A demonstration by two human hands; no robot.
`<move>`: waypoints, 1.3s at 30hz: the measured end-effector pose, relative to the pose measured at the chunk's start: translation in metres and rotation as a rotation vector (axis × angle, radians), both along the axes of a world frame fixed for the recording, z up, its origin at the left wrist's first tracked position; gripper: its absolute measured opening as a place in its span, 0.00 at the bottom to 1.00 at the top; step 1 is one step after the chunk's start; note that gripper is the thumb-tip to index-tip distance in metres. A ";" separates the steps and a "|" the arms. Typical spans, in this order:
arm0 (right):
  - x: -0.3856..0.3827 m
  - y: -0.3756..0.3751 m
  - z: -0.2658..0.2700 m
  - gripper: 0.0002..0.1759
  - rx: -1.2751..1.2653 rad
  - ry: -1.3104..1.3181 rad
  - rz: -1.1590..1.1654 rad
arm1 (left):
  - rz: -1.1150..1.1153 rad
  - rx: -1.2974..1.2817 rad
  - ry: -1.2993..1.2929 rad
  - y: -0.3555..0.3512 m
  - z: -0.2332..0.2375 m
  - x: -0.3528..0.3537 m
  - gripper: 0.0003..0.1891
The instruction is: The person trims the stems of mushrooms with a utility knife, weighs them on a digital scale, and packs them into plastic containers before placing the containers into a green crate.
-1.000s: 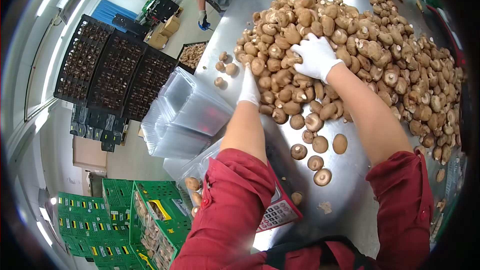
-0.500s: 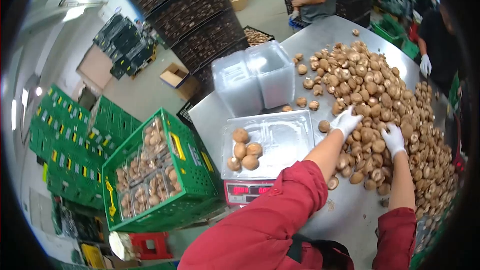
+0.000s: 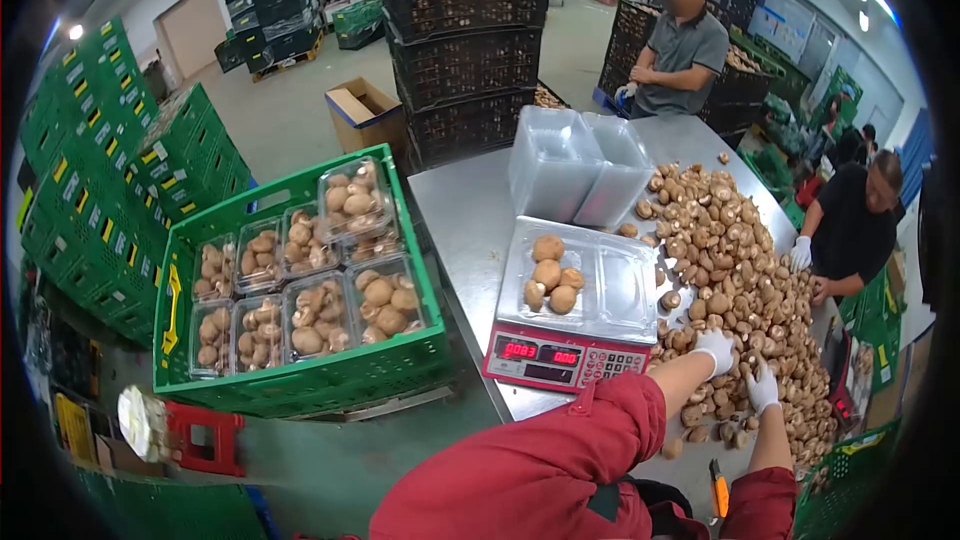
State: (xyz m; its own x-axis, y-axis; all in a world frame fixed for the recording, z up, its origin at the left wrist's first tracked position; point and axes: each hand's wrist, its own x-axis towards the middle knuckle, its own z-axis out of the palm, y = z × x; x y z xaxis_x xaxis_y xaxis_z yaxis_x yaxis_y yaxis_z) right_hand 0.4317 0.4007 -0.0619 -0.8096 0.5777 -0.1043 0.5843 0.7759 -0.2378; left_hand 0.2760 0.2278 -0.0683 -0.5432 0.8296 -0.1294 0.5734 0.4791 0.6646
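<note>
My left hand, in a white glove, lies at the near edge of the mushroom pile, its fingertips hidden among the caps. Beside it on the right, my right hand, also gloved, touches the mushrooms with its fingers partly hidden. Left of both hands, a clear plastic tray rests on a red scale. Several mushrooms sit in the tray's left part. Stacks of empty clear trays stand behind the scale.
A green crate holding packed mushroom trays stands left of the metal table. An orange cutter lies near my right sleeve. One person stands behind the table; another works at the right. Dark crates rise behind.
The head view has turned left and up, so the green crate and scale display show more fully. Both hands remain at the pile, and the tray still holds several mushrooms.
</note>
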 end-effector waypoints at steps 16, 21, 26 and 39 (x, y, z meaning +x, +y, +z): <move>0.179 -0.075 -0.070 0.35 0.112 0.164 -0.239 | -0.180 0.132 0.410 -0.157 -0.053 0.059 0.29; 0.221 -0.178 -0.055 0.36 0.201 0.144 -0.447 | -0.309 0.329 0.377 -0.186 -0.058 0.078 0.26; 0.245 -0.238 -0.088 0.33 0.261 0.179 -0.584 | -0.468 0.343 0.416 -0.193 -0.082 0.097 0.25; 0.105 -0.114 -0.045 0.29 0.164 0.587 -0.418 | -0.341 0.362 0.389 -0.006 -0.023 0.038 0.28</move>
State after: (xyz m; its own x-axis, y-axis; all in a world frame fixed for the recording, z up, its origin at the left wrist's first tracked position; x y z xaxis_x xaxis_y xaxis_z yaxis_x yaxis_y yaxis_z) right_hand 0.5368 0.2872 -0.1069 -0.4144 0.8213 0.3921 0.6516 0.5686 -0.5022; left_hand 0.3139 0.2218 -0.0915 -0.1911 0.9186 0.3459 0.8865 0.0103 0.4625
